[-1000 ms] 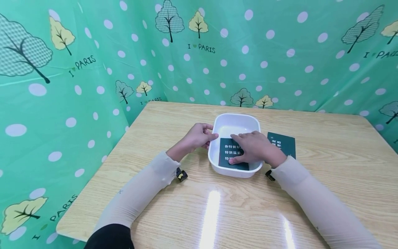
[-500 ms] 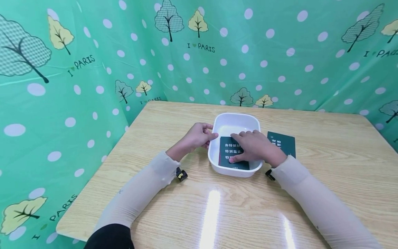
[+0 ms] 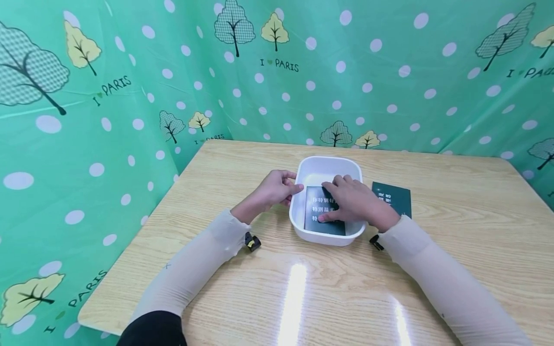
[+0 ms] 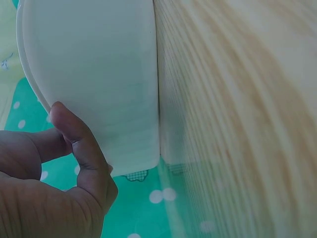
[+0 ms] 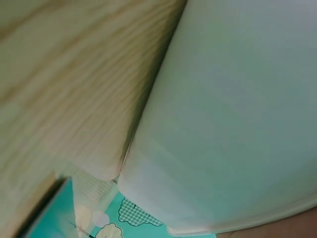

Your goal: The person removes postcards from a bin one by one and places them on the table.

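A white plastic basin point(image 3: 305, 228) stands on the wooden table in the head view. At its left rim, my left hand point(image 3: 274, 187) holds the wall between thumb and fingers. The left wrist view shows this hand point(image 4: 69, 173) against the basin's outer wall point(image 4: 99, 84). Inside the basin is a dark green book point(image 3: 320, 226) with white lettering, which looks blurred. My right hand point(image 3: 352, 199) reaches over the right rim and grips the book, thumb across the cover and index fingertip at the far edge. Its other fingertips are hidden.
A second dark green book point(image 3: 402, 199) lies on the table point(image 3: 454, 230) right of the basin, partly behind my right wrist. Black wrist cameras point(image 3: 252, 242) hang under both sleeves. A green patterned curtain point(image 3: 303, 110) closes off the back and left.
The book's far edge has moved away from me and its lettering has blurred. My right fingers have risen and bent more. The left hand and basin stay put.
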`<act>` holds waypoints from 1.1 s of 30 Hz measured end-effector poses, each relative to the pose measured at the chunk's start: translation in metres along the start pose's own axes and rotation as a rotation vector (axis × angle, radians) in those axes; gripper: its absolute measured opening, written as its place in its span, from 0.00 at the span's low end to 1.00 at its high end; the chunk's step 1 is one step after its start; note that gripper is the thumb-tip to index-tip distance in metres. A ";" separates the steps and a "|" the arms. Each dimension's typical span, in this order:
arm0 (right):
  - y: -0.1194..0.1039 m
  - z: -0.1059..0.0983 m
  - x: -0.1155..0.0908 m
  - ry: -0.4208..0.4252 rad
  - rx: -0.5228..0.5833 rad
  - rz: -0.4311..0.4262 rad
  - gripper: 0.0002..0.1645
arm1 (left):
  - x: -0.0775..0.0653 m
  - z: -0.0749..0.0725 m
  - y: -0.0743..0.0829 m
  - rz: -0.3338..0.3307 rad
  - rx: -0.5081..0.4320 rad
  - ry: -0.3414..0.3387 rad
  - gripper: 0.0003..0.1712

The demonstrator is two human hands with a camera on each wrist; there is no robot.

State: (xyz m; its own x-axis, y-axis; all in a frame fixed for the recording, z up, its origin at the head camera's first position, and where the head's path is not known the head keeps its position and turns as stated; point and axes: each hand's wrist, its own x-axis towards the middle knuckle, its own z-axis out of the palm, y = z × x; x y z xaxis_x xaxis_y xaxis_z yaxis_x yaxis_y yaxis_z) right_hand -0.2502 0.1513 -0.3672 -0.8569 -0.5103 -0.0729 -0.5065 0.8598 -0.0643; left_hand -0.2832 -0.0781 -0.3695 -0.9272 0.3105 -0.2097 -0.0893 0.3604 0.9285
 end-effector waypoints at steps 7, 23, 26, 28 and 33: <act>0.000 -0.004 0.000 0.043 0.047 -0.003 0.57 | 0.000 -0.001 0.000 0.008 -0.014 -0.004 0.24; -0.006 -0.016 -0.001 0.143 0.296 -0.051 0.30 | 0.000 0.001 0.000 -0.002 -0.020 0.009 0.22; -0.006 -0.017 -0.002 0.185 0.326 -0.100 0.23 | 0.000 0.001 0.000 -0.003 -0.016 0.014 0.22; -0.006 -0.019 -0.003 0.208 0.350 -0.122 0.20 | 0.000 0.001 0.000 -0.002 -0.012 0.017 0.23; -0.007 -0.023 -0.005 0.228 0.419 -0.152 0.16 | -0.001 0.001 0.000 -0.005 -0.009 0.017 0.23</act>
State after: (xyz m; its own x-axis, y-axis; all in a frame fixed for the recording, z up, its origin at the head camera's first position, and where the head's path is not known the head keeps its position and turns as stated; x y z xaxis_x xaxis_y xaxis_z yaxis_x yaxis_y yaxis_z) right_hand -0.2442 0.1483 -0.3435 -0.7989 -0.5724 0.1845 -0.5858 0.6709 -0.4547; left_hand -0.2823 -0.0772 -0.3697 -0.9328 0.2938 -0.2089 -0.0968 0.3542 0.9302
